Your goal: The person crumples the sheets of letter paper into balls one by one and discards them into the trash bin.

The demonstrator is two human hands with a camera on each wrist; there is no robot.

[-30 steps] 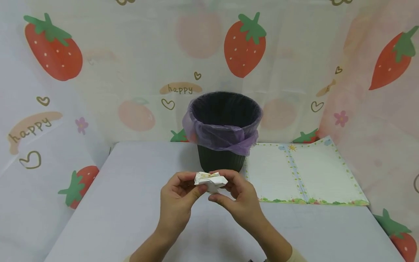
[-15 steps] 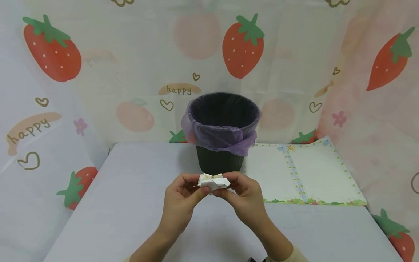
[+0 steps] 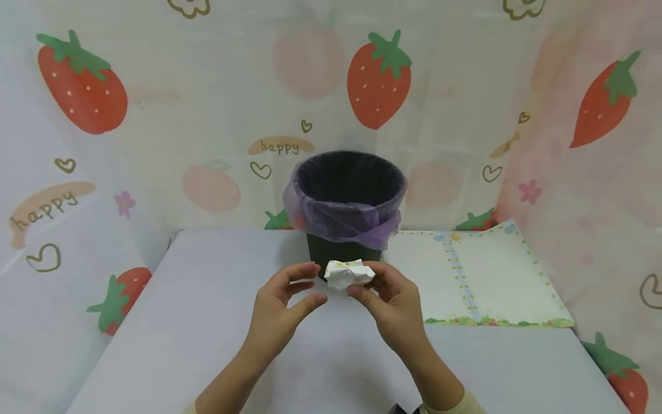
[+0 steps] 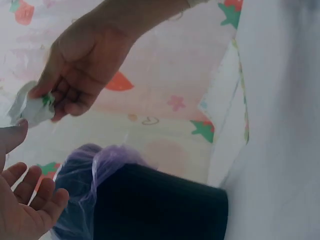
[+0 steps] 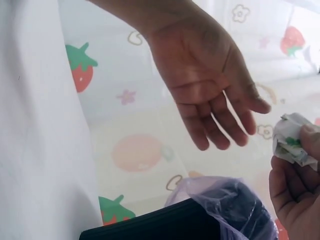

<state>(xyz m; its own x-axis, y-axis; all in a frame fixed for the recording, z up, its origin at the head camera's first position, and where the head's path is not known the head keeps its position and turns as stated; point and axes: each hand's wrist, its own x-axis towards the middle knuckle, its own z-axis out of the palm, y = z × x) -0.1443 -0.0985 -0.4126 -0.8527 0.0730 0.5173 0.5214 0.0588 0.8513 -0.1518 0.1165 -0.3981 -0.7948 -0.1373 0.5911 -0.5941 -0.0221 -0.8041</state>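
Note:
A crumpled piece of white paper (image 3: 347, 275) with small coloured marks is pinched between the thumb and fingers of my right hand (image 3: 395, 305). In the right wrist view green print shows on the crumpled paper (image 5: 291, 140). My left hand (image 3: 279, 310) is just left of it, thumb and fingers apart with nothing between them. The right wrist view shows the left hand (image 5: 210, 80) with loosely extended fingers and a gap to the paper. Behind both hands stands a dark bin (image 3: 341, 247) with a purple bag (image 3: 351, 221) folded over its rim.
An open sheet or booklet with a leafy printed border (image 3: 501, 282) lies at the right of the white table (image 3: 207, 299), its far corner raised against the curtain. Strawberry-printed curtains (image 3: 207, 115) close in the back and both sides.
Both hands held the crumpled paper earlier. The left hand has let go and moved slightly left, while the right hand keeps the paper and has shifted a little right. The view has tilted slightly.

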